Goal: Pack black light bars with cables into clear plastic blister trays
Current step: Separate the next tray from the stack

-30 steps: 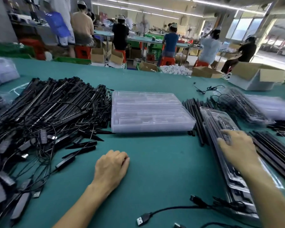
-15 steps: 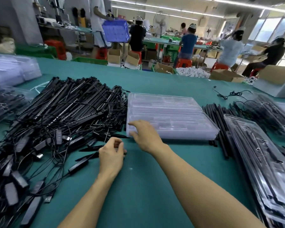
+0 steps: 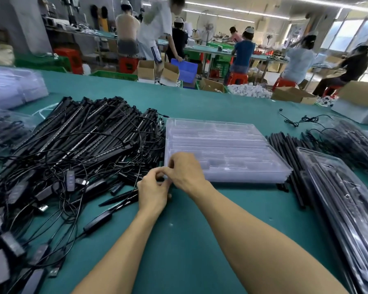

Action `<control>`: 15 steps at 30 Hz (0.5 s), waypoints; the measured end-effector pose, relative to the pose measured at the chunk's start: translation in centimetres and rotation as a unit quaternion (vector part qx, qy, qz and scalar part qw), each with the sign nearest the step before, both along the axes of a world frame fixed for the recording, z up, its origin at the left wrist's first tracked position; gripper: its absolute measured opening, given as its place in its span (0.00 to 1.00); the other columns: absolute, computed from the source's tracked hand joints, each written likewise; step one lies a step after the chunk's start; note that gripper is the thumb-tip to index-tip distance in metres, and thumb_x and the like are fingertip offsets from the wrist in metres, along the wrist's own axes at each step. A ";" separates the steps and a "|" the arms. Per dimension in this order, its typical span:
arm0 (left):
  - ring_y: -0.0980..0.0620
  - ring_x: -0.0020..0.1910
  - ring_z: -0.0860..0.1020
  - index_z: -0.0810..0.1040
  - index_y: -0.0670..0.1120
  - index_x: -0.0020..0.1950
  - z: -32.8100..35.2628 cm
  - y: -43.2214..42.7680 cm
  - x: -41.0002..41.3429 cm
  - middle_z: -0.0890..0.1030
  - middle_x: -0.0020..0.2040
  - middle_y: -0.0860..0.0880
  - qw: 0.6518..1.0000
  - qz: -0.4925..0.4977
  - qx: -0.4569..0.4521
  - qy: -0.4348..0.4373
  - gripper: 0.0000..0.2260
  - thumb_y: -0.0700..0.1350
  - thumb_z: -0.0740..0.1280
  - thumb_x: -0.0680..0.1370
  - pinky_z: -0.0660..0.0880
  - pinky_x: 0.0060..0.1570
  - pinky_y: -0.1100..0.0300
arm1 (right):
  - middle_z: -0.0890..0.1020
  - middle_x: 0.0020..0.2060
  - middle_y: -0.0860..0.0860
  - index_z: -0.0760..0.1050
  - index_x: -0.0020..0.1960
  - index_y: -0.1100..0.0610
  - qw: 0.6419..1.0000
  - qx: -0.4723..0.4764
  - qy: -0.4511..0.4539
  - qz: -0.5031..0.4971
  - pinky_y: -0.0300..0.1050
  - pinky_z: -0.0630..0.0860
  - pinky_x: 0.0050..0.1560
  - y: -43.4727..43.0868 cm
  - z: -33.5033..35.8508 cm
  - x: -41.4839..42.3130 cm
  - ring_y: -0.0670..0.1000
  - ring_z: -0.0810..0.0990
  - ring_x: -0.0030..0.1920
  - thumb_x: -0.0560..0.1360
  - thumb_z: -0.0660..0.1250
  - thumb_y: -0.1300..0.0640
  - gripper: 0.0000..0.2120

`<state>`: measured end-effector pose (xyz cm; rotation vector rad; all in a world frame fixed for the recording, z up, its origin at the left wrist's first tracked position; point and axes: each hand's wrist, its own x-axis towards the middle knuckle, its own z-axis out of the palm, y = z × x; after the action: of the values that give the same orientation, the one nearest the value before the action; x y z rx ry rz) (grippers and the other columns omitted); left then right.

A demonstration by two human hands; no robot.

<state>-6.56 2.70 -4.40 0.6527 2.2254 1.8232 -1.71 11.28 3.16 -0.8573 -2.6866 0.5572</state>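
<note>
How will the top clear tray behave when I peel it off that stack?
Probably light and bendy: the stack of clear trays looks like thin moulded plastic. Nested tightly, the top one may cling; the left hand and right hand both pinch its near corner.

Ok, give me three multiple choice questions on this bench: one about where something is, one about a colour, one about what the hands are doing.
1. Where does the tangled pile of black light bars with cables lie relative to the stack of clear blister trays?
A to its left
B on top of it
C inside a cardboard box

2. What colour is the table cover?
A red
B teal green
C white

3. What are the left hand and right hand doing?
A lying flat on the table
B pinching the stack's near left corner
C each lifting a cable

Answers:
1 A, the tangle sits left of the trays.
2 B, teal shows between the arms.
3 B, the curled fingers of both hands meet at that corner.
</note>
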 end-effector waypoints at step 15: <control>0.57 0.29 0.81 0.81 0.59 0.48 0.1 0.0 0.1 0.83 0.37 0.59 0.997 0.006 0.078 -0.002 0.12 0.41 0.69 0.77 0.75 0.25 0.65 | 0.76 0.39 0.58 0.63 0.34 0.56 0.966 0.165 -0.143 0.140 0.47 0.66 0.37 0.6 1.7 -0.2 0.62 0.79 0.46 0.71 0.69 0.59 0.15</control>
<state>-6.49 2.69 -4.31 0.6645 2.1036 2.0178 -1.88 11.87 4.82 -0.5016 -3.0656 0.0277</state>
